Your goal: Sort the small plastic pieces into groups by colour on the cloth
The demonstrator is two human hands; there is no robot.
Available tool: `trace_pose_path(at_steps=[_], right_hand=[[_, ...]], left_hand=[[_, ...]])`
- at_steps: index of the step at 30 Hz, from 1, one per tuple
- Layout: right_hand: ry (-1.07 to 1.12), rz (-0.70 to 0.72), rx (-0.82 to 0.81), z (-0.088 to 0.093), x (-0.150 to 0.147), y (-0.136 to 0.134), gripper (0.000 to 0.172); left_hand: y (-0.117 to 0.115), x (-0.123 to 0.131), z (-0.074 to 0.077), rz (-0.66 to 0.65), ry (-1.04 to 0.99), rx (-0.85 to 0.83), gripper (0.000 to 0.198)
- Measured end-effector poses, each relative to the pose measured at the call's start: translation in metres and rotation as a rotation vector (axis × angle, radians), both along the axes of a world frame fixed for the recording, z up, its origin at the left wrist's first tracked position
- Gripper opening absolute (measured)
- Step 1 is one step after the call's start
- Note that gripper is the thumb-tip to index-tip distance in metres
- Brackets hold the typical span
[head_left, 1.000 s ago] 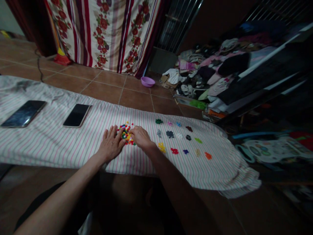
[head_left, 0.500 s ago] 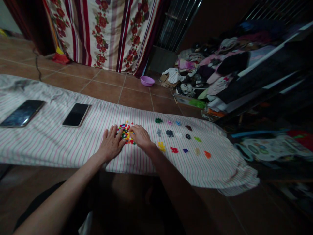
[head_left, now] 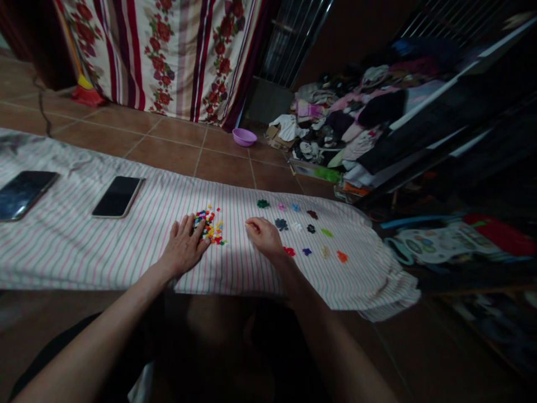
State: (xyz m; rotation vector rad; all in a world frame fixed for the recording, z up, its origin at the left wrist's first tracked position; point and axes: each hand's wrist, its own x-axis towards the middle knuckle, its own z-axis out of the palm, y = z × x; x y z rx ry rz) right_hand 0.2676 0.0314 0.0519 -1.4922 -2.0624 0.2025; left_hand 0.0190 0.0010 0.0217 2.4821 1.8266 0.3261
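Observation:
My left hand (head_left: 184, 246) lies flat with fingers spread on the left edge of a mixed pile of small coloured pieces (head_left: 215, 230), perhaps beads or tiny bricks. To the right of that pile, my right hand (head_left: 265, 238) is closed in a pinch, with a speck of yellow showing at the fingertips. Single-colour heaps lie beyond it: dark green (head_left: 263, 204), dark grey (head_left: 281, 224), black (head_left: 311, 229), lime green (head_left: 326, 233), red (head_left: 289, 251), dark blue (head_left: 307, 252) and orange (head_left: 342, 256), among others. My right hand covers part of this area.
A striped cloth (head_left: 138, 252) covers the long low table. Two phones lie at the left, one dark (head_left: 26, 193) and one light-edged (head_left: 118, 197). On the tiled floor behind stand a purple basin (head_left: 244, 137) and a heap of clothes (head_left: 331, 120).
My right hand has left the mixed pile and moved right, toward the sorted heaps, fingers now pinched. My left hand stays at the pile. The view has shifted slightly.

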Motion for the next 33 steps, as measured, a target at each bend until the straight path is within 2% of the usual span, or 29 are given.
trace_pose_path(at_steps=[6, 10, 22, 33], right_hand=[[-0.026, -0.096, -0.006, -0.01, 0.048, -0.013, 0.022], [-0.07, -0.118, -0.047, -0.022, 0.062, -0.019, 0.024], [-0.051, -0.108, -0.039, -0.038, 0.066, -0.021, 0.03], [-0.177, -0.116, -0.079, -0.034, 0.068, -0.023, 0.036]], left_hand=[[0.001, 0.001, 0.0, 0.02, -0.003, -0.037, 0.061], [0.001, 0.002, -0.001, 0.025, 0.007, -0.022, 0.06], [0.004, 0.0, -0.002, 0.025, -0.023, 0.006, 0.059], [0.005, -0.004, -0.009, 0.015, -0.012, 0.043, 0.06]])
